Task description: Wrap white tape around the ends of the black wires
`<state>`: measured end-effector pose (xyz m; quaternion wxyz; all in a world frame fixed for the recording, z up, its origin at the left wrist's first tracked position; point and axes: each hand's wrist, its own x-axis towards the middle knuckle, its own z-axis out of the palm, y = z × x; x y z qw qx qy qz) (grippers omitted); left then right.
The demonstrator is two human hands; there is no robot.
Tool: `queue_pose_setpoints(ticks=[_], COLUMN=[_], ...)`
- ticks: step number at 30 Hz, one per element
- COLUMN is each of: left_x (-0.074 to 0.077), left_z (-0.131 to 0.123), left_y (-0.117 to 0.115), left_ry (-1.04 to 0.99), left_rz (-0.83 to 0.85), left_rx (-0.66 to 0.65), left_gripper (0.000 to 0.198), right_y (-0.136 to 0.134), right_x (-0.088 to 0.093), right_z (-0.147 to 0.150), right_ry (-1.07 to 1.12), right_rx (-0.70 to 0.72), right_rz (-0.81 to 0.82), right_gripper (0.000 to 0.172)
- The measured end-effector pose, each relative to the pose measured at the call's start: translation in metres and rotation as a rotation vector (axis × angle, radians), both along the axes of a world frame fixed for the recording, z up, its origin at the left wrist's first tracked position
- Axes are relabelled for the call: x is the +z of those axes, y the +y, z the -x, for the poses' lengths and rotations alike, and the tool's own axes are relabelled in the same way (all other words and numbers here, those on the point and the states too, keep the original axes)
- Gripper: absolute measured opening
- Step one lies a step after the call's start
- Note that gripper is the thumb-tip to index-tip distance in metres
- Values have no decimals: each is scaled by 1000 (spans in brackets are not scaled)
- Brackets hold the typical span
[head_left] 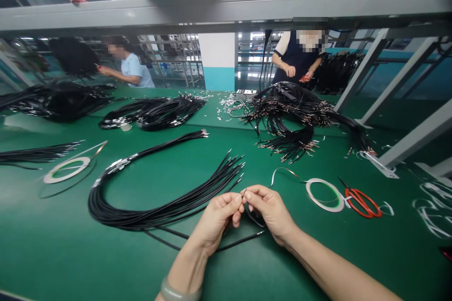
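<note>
My left hand (224,214) pinches the end of a black cable (244,193) between thumb and fingers. My right hand (270,209) meets it there, fingertips closed on the same tip; whether a bit of tape is also in them is hidden. Left of my hands, a curved bundle of black cables (116,218) lies on the green table, silvery tips toward me and at the back. One loose cable end (243,240) pokes out below my hands. Beyond my right hand is a roll of narrow tape (310,197), its free strip (282,169) curling toward my fingers.
Red-handled scissors (363,204) lie right of the roll. Another tape roll (52,176) is at left. Cable heaps (293,103) and coils (165,113) line the back, among small scraps. A grey shelf beam (226,7) crosses above. Two people (136,70) work beyond the table.
</note>
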<state>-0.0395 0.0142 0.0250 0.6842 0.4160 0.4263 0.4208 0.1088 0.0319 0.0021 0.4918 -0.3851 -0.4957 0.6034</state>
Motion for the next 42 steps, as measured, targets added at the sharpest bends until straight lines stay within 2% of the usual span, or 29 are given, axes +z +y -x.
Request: queue_pose_setpoints(ticks=[5,8,15,20,23,27,30,34,38,40,42], left_x=[-3,-8,-18,-18,-17,-14,-14,-14,-3,0,-8], left_z=[-3,-5,-8,-10,-11,-9,-5,-3,-5,-2,10], left_y=[4,5,4,4,5,4,4,7,-2,-14,-29], left_ry=[160,252,445,502,489,405,357,393,493,640,973], left_rz=[-118,-149,-298,-371,-329,-186,-141,-153,-217,-283,-385], left_rx=[105,129,254,266,230,103,44,-4,-123,-186,-221], left_gripper=[31,33,22,17,20,31,36,41,45,65,103], right_y=[6,6,-4,-5,-3,0,3,10,16,17,18], right_x=[-13,-19,-14,-15,-17,-13,-12,-18,-24,-24,-20], right_z=[-4,-5,-1,3,5,3,0,-4,-7,-8,-8], right_ry=[-9,-7,34,92,135,172,155,131,130,133,136], right_rx=[-189,-239,-222,-164,-155,-102,-75,-173,-352,-432,-480], right_rz=[23,8,-108,-115,-108,-118,-112,-122,-118,-116,-123], right_gripper=[30,32,36,42,49,53,55,44,42,44,45])
